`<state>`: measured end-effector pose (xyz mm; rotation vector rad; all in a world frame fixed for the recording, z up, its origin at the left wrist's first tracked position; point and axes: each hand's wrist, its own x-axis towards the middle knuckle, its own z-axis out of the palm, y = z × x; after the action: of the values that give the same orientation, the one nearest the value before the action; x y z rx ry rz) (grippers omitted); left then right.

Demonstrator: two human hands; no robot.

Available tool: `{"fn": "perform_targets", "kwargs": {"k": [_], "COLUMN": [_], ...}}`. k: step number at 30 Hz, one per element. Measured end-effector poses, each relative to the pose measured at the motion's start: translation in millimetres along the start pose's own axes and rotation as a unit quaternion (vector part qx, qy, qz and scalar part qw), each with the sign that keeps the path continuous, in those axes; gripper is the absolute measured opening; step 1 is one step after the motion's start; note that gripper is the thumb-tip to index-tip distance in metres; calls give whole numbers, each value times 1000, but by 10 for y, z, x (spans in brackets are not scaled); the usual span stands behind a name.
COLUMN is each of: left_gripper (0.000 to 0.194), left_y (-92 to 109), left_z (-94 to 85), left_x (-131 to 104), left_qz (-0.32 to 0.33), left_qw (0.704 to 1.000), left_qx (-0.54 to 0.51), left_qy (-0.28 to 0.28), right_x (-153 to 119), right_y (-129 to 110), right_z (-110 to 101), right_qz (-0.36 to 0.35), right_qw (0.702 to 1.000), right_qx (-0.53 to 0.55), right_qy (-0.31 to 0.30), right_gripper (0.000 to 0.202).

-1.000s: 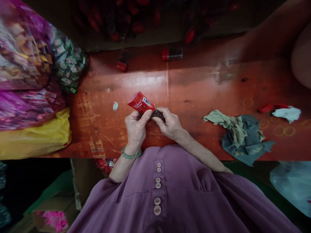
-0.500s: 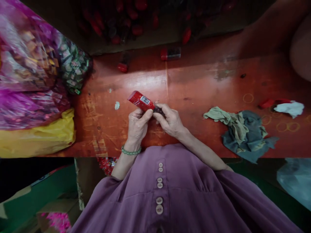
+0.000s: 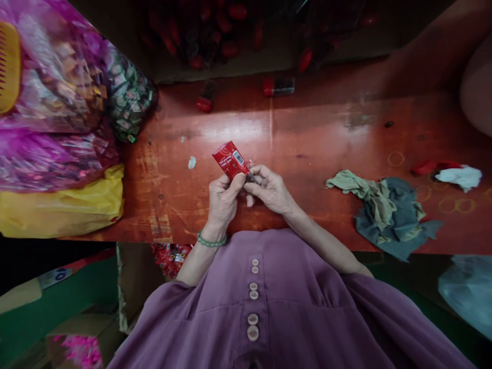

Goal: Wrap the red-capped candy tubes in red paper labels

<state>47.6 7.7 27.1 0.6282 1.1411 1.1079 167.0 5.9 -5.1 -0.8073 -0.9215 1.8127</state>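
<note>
Our two hands meet over a red packet (image 3: pixel 229 158) and a dark piece (image 3: pixel 250 178)

In the head view, the left hand (image 3: pixel 223 201) pinches the red packet between thumb and fingers near its lower end. The packet tilts up and leftward above that hand, its white barcode label showing. Our right hand (image 3: pixel 271 190) has its fingers bent round the dark piece, at the packet's lower end and between both hands. We cannot tell whether this piece sits inside the packet or only against it. A green bead bracelet (image 3: pixel 211 242) circles our left wrist.

Beyond the hands, two red-capped containers lie on the reddish surface (image 3: pixel 307 143): one (image 3: pixel 280 86) farther off and slightly to the right, the other (image 3: pixel 205 101) to the left. Past them is a dark box (image 3: pixel 179 76) of similar red-ended pieces.

Well to the left of our hands are a yellow bag (image 3: pixel 65 210), pink-purple bags (image 3: pixel 57 159) and a bag of green packets (image 3: pixel 130 100). To the right lie crumpled grey-green rags (image 3: pixel 395 218); farther right, a white cloth (image 3: pixel 459 177) sits beside a red item (image 3: pixel 426 167).
</note>
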Motion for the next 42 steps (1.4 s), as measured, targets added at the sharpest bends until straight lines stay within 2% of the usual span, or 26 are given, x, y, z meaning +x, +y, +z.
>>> {"fn": "perform_targets", "kwargs": {"k": [4, 10, 12, 14, 17, 20, 22, 24, 26, 27, 31, 34, 36, 39, 42], "left_gripper": [41, 40, 37, 36, 33, 29, 27, 29, 33, 35, 40, 41, 41, 43, 41], "left_y": [79, 26, 18, 35, 73, 55, 7, -38, -55, -52, -18, -38, -63, -73, -43], "left_z": [-21, 19, 33, 32, 10, 13, 53, 112, 164, 181, 165, 124, 118, 153, 207], "left_x": [53, 138, 141, 134, 119, 120, 130, 143, 154, 159, 180, 187, 174, 127, 80], "left_qz": [3, 35, 44, 43, 39, 39, 38, 29, 16, 10, 2, 20, 8, -17, -1], "left_qw": [1000, 996, 996, 997, 998, 999, 999, 996, 995, 996, 996, 991, 991, 993, 994], "left_qx": [-23, -63, -63, -58, -29, -12, -34, -59, -67, -65, -74, -104, -110, -108, -110], "left_qy": [19, 55, 37, -4, -49, -35, 7, 51, 68, 64, 45, 76, 80, 37, 12], "right_x": [16, -7, -35, -58, -69, -70, -78, -93, -107, -111, -110, -118, -134, -163, -177], "right_y": [-29, -31, -33, -33, -17, 20, 45, 56, 47, 37, -2, 9, 22, 14, -17], "right_z": [1, -5, -13, -28, -54, -63, -62, -66, -78, -85, -91, -68, -48, -28, -19], "right_qz": [3, -34, -45, -50, -39, -51, -92, -138, -163, -165, -137, -133, -132, -132, -139], "right_qw": [1000, 995, 990, 988, 994, 990, 970, 932, 899, 893, 918, 928, 931, 938, 934], "right_qx": [-26, -86, -118, -129, -95, -118, -208, -313, -381, -393, -351, -325, -314, -288, -294], "right_qy": [-3, 48, 64, 70, 48, 50, 84, 120, 139, 143, 125, 125, 131, 141, 149], "right_gripper": [42, 34, 36, 37, 41, 39, 33, 29, 28, 28, 27, 29, 31, 28, 25]}}
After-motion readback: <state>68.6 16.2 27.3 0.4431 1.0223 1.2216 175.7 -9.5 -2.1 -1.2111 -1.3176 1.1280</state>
